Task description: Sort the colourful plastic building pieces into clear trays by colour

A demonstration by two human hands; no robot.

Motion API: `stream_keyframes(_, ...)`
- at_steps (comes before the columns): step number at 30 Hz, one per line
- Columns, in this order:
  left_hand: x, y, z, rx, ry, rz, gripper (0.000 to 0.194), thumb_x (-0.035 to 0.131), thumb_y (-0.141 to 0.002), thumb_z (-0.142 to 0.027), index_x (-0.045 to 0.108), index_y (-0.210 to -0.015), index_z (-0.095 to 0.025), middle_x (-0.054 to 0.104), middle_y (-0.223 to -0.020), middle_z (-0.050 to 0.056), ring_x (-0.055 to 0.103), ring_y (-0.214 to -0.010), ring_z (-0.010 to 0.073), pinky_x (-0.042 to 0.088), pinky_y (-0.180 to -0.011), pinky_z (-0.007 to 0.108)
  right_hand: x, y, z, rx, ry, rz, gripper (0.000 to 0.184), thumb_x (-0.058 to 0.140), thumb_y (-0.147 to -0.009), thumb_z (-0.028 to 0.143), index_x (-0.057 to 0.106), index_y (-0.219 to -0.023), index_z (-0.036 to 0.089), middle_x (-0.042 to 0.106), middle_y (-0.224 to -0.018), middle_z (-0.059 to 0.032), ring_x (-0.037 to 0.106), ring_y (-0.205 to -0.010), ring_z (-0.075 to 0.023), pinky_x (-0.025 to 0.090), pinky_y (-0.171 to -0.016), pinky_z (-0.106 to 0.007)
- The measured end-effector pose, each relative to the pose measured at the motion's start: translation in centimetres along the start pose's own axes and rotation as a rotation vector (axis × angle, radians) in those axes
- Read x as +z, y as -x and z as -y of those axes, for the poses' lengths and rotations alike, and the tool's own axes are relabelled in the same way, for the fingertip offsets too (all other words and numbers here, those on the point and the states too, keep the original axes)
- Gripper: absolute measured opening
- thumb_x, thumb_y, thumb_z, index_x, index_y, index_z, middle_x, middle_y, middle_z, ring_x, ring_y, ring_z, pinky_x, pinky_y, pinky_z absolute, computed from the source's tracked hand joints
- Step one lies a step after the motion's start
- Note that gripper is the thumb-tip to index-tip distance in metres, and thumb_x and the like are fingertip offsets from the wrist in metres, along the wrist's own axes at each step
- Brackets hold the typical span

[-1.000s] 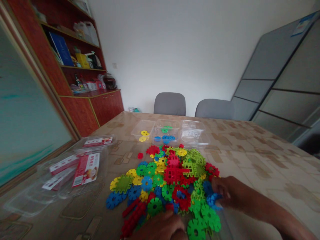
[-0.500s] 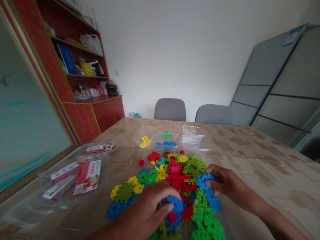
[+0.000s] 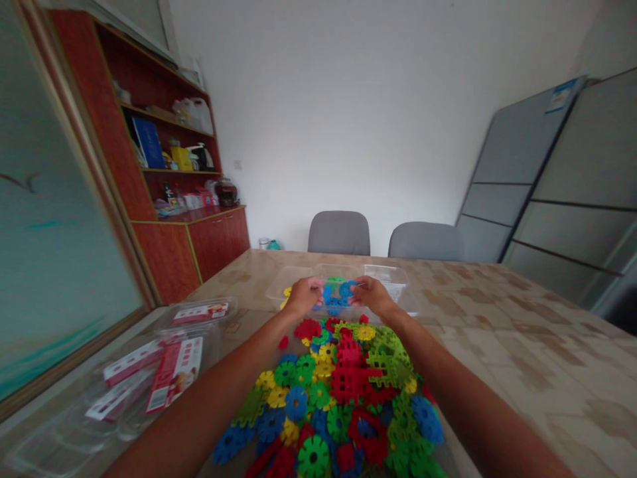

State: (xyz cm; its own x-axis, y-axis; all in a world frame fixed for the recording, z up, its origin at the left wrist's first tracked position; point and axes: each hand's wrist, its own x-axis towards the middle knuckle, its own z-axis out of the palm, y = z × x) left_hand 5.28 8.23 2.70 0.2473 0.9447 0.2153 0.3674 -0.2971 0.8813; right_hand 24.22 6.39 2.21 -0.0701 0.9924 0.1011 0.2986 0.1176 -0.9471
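Blue plastic toothed discs (image 3: 335, 295) are pinched between the fingertips of the left hand (image 3: 308, 295) and the right hand (image 3: 371, 297), both hands being clenched and brought close together; how many discs are gripped is hidden by the fingers. The discs are held low over the middle one of three clear plastic trays (image 3: 338, 270), near the far edge of the surface (image 3: 502, 318), and further blue pieces appear to lie below them in that tray, with small green pieces (image 3: 336, 279) at its far side. Small yellow pieces (image 3: 285, 297) are partly seen in the left tray (image 3: 284, 282), just beside the left hand, while the right tray (image 3: 385, 273) stands just beside the right hand. A large heap of interlocking plastic pieces (image 3: 338, 392) in red, green, yellow and blue is spread towards the near edge of the surface, between the forearms. Clear plastic packs with red-and-white labels (image 3: 174, 375) are stacked near the left edge. Beyond the far edge stand two grey chairs (image 3: 338, 234), and a red-brown wooden cabinet (image 3: 169, 259) is seen at the left.
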Motion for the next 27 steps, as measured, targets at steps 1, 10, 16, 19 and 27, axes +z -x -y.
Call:
stream_keyframes(1, 0.0, -0.1, 0.0, 0.007, -0.007, -0.002, 0.022, 0.056, -0.093, -0.030, 0.059, -0.106, -0.013, 0.063, -0.099, 0.005, 0.063, -0.079, 0.0158, 0.054, -0.068, 0.032, 0.4, -0.4, 0.1, 0.002, -0.006, -0.004, 0.023, 0.054, -0.094, 0.032, 0.058, -0.108, 0.014, 0.063, -0.098, -0.0039, 0.063, -0.074, -0.0134, 0.054, -0.064, -0.030)
stream_keyframes(10, -2.3, 7.6, 0.2, 0.080, 0.023, 0.132, 0.019, 0.054, -0.082, -0.021, 0.067, -0.095, -0.013, 0.070, -0.089, 0.005, 0.063, -0.070, 0.0158, 0.048, -0.060, 0.023, -1.9, 7.7, 0.6, -0.049, -0.021, 0.145, 0.028, 0.067, -0.076, 0.045, 0.062, -0.086, 0.019, 0.063, -0.072, 0.0024, 0.057, -0.054, -0.0110, 0.046, -0.054, -0.025)
stream_keyframes(16, -2.0, 14.2, -2.0, 0.304, -0.152, 0.398, 0.020, 0.055, -0.086, -0.018, 0.067, -0.102, -0.021, 0.068, -0.104, 0.002, 0.061, -0.096, 0.0171, 0.044, -0.087, 0.028, -4.8, 14.7, -0.4, -0.098, 0.320, 0.241, 0.026, 0.054, -0.086, 0.043, 0.063, -0.084, 0.018, 0.058, -0.065, 0.0015, 0.052, -0.053, -0.0117, 0.037, -0.050, -0.023)
stream_keyframes(19, -1.7, 15.7, -2.8, 0.443, -0.279, 0.559, 0.022, 0.060, -0.087, -0.018, 0.064, -0.108, -0.023, 0.063, -0.112, 0.004, 0.057, -0.106, 0.0171, 0.040, -0.094, 0.028, -5.4, 16.8, -0.8, -0.106, 0.509, 0.332, 0.020, 0.051, -0.089, 0.034, 0.064, -0.086, 0.018, 0.060, -0.067, -0.0001, 0.052, -0.057, -0.0127, 0.036, -0.051, -0.023)
stream_keyframes(27, -0.1, 17.5, -3.5, 0.531, -0.521, 0.674, 0.050, 0.078, -0.073, -0.031, 0.054, -0.116, -0.023, 0.054, -0.122, 0.006, 0.051, -0.110, 0.0236, 0.041, -0.094, 0.035, -3.1, 19.6, -0.1, -0.183, 0.692, 0.419, 0.034, 0.072, -0.072, 0.022, 0.060, -0.104, 0.024, 0.064, -0.104, -0.0048, 0.060, -0.092, -0.0212, 0.046, -0.077, -0.030)
